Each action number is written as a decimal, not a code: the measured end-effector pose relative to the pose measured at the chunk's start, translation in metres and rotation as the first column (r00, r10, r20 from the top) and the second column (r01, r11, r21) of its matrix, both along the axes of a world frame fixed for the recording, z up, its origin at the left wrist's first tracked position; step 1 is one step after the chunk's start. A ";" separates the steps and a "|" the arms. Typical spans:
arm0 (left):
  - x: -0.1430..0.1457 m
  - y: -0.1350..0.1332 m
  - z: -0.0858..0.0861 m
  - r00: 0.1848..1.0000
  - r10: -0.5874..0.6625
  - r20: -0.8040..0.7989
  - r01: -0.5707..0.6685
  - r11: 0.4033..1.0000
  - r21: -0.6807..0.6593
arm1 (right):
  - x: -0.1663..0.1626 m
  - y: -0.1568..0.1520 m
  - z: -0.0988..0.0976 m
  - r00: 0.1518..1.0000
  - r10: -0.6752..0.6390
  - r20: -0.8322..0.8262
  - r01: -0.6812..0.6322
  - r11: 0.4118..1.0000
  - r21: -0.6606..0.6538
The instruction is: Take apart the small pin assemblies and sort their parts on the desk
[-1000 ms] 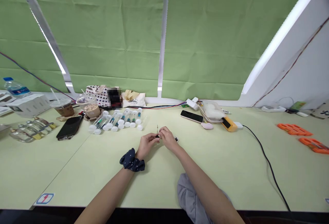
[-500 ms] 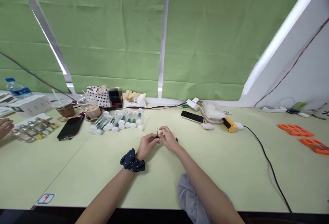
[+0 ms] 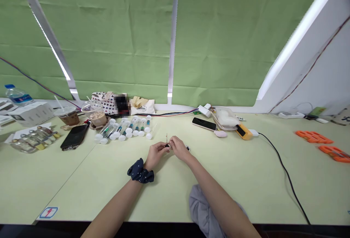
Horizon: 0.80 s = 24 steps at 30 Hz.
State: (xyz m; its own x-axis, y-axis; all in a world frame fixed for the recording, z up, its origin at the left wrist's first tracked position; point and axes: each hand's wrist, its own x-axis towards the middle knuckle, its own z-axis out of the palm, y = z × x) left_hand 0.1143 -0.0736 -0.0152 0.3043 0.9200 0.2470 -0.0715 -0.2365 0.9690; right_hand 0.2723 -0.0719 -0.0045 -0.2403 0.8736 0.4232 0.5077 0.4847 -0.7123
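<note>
My left hand [image 3: 155,155] and my right hand [image 3: 179,148] meet over the pale green table [image 3: 109,179], both pinched on one small dark part with a thin needle [image 3: 167,140] sticking straight up between the fingertips. A dark blue dotted scrunchie [image 3: 140,171] sits on my left wrist. Behind the hands lies a row of several clear syringes [image 3: 125,127] with white caps. A small dark piece [image 3: 187,147] lies on the table just right of my right hand.
At the left stand drink cups [image 3: 94,113], a black phone [image 3: 74,136], small glass vials [image 3: 32,139], a white box [image 3: 32,112] and a water bottle [image 3: 15,95]. To the right are another phone [image 3: 203,123], a clear box [image 3: 225,117], a yellow device [image 3: 243,132], a black cable [image 3: 284,172] and orange parts [image 3: 324,142].
My hands have stayed almost still on the needle part. Another person's hand showed at the left edge by the vials half a second ago and is gone now.
</note>
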 end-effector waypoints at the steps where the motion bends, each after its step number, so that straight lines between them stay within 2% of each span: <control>1: 0.000 0.000 0.000 1.000 0.000 0.002 0.000 1.000 0.000 | 0.001 -0.001 0.001 1.000 0.011 -0.004 -0.011 1.000 -0.009; 7: 0.000 0.001 0.000 1.000 -0.011 0.002 0.011 1.000 0.008 | 0.004 -0.002 0.004 0.997 0.073 -0.015 -0.073 0.997 -0.001; 15: 0.000 -0.002 0.003 1.000 -0.001 -0.005 0.001 1.000 -0.004 | 0.002 0.003 -0.002 0.999 -0.017 0.028 0.016 0.999 0.037; 20: -0.001 -0.002 0.005 0.998 0.014 -0.058 -0.011 0.999 0.051 | 0.000 0.000 0.001 0.995 -0.092 0.043 0.090 0.995 0.040; 24: -0.001 -0.001 0.002 0.993 0.055 -0.103 -0.048 0.997 0.066 | -0.001 -0.003 0.003 0.989 -0.147 0.018 0.147 0.989 -0.011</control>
State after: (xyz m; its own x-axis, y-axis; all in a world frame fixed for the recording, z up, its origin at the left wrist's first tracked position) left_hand 0.1132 -0.0741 -0.0130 0.2844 0.9185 0.2749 0.0437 -0.2988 0.9533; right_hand 0.2716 -0.0747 -0.0012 -0.1160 0.9049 0.4095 0.5848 0.3955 -0.7082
